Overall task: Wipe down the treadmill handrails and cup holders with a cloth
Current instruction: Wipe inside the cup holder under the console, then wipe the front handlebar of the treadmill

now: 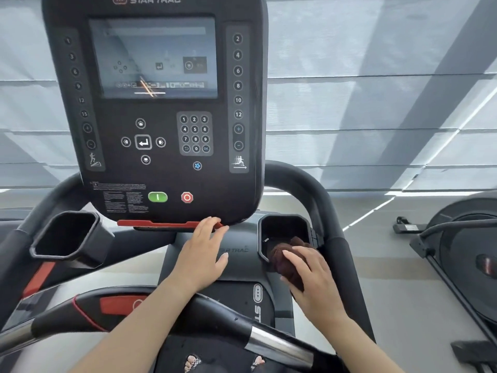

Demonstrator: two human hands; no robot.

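Observation:
My right hand (312, 281) grips a dark brown cloth (285, 258) and presses it against the front rim of the right cup holder (282, 224). Part of the cloth hangs inside the holder. My left hand (204, 251) rests flat with fingers spread on the grey panel just below the console, fingertips near the red safety bar (161, 224). The left cup holder (64, 234) stands empty at the left. A curved black handrail (317, 192) arches behind the right holder, and the front grip bar (166, 310) crosses under both forearms.
The black console (153, 103) with screen, keypad, green and red buttons towers above the hands. Another exercise machine (462, 259) stands on the floor at the right. Grey window blinds fill the background. My feet show on the belt at the bottom.

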